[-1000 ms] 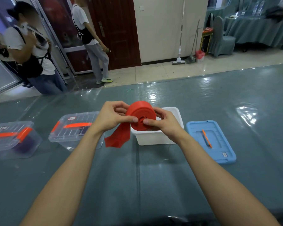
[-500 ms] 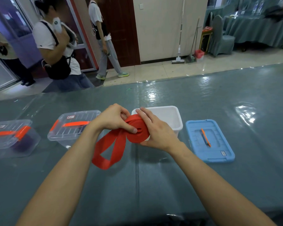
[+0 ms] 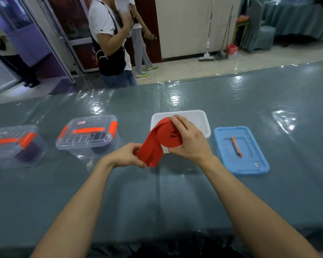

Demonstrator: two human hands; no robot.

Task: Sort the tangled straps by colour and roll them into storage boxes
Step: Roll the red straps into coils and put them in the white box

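Note:
A red strap is partly wound into a roll, held just above the table in front of an open white box. My right hand grips the roll from the right, fingers curled over its top. My left hand pinches the loose tail of the strap, which hangs down to the left of the roll. Two clear lidded boxes with orange latches stand to the left, the nearer box and the far-left box, each with a dark purple roll inside.
A blue lid with an orange handle lies flat to the right of the white box. The table wears a grey cloth under shiny plastic. Beyond the far edge two people stand by a doorway; a mop and chairs are at the back right.
The roll has tipped so its flat face shows. My left hand slid down off the roll to the loose tail, which is now shorter. A bystander walked rightward behind the table.

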